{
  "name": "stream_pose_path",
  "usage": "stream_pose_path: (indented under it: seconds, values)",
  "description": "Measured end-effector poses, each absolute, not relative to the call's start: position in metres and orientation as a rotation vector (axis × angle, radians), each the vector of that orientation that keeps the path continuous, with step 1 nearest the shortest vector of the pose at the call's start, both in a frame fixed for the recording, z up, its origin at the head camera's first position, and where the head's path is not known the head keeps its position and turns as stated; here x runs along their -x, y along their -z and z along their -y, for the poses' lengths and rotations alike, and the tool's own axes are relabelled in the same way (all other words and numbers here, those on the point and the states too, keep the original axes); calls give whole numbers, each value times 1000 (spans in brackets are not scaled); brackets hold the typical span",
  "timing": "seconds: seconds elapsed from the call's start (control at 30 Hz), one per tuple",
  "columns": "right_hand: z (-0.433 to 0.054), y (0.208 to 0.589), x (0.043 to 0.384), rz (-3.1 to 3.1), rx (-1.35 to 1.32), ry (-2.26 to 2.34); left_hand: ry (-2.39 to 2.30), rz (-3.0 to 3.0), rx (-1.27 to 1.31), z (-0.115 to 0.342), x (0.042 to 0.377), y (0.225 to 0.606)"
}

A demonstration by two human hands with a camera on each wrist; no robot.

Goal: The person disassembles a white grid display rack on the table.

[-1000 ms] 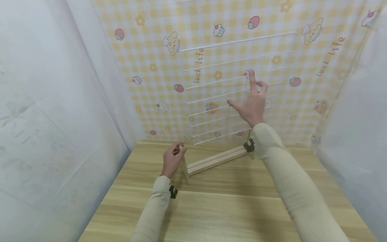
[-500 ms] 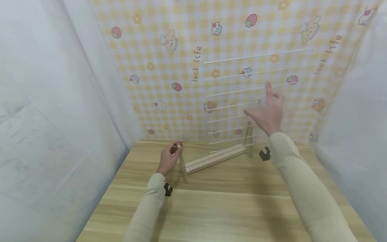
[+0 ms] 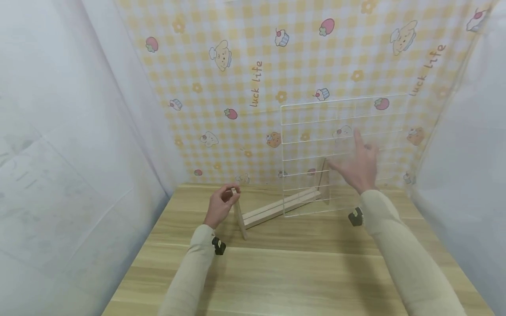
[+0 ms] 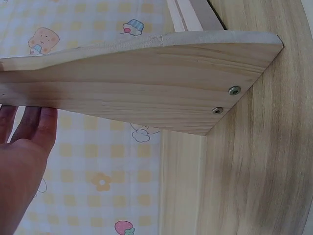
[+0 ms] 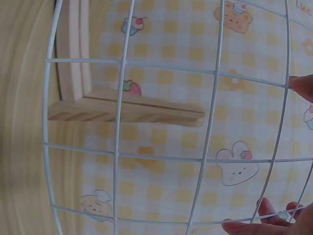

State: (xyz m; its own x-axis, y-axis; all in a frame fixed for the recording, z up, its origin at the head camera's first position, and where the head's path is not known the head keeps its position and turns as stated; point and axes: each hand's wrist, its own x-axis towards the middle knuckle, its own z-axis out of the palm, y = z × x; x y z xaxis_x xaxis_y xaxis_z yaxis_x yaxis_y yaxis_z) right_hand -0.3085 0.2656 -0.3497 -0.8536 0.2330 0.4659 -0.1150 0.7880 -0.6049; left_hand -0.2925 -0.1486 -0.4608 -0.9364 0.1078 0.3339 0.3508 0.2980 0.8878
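With thumb and fingers, my left hand (image 3: 221, 204) pinches the upper end of the left upright (image 3: 239, 215) of a wooden stand. In the left wrist view that side board (image 4: 146, 78) spans the frame, its fingers at the lower edge. A slatted crossbar (image 3: 280, 207) joins it to the right upright (image 3: 324, 182). My right hand (image 3: 357, 166), blurred, holds a white wire grid panel (image 5: 216, 72) up at the right, fingers spread across the wires. In the head view the panel's lower left corner overlaps the crossbar; the right upright shows through the wires.
The stand rests on a wood-grain table (image 3: 276, 281). Behind it hangs a yellow checked cloth (image 3: 308, 52) with cartoon prints. White sheets (image 3: 71, 131) hang at both sides. Two bolts sit in the side board near its lower end.
The right hand has carried the grid panel rightward and down, bringing its lower edge in front of the crossbar and uncovering the stand's right side. My left hand has stayed at the left upright.
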Motion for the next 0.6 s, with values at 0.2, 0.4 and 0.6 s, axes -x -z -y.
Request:
stream_pose_path:
  seconds: [0.2,0.4,0.6]
  values:
    - [-274,364,305,2489,114,-906,1708,2371,417,152,291,461]
    - [-276,373,303,2547,167,-910,1732,2380,450,154,290,461]
    - [-274,381,302,2586,183,-874,1765,2372,474,156,287,459]
